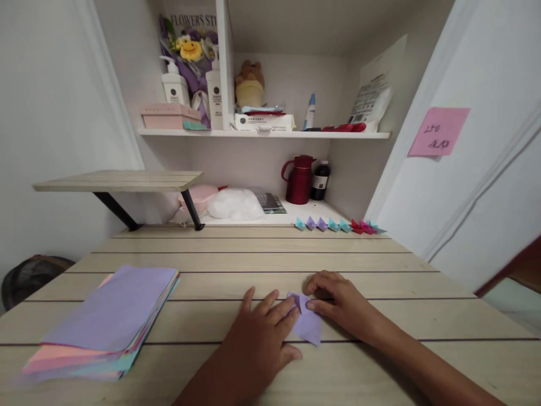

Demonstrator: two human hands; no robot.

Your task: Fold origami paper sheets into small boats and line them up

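Seemingly mid-fold: left hand (258, 337) lies flat, fingers spread, pinning the folded purple paper (310, 330); right hand (341, 307) pinches its top flap, which wants a firm, aligned crease

Head-worn view, close, forward-down over desk (270, 256)

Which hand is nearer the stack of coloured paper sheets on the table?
Left. The left hand lies flat to the right of the stack, bare table between them; the right hand is farther right, beyond the folded purple piece both touch.
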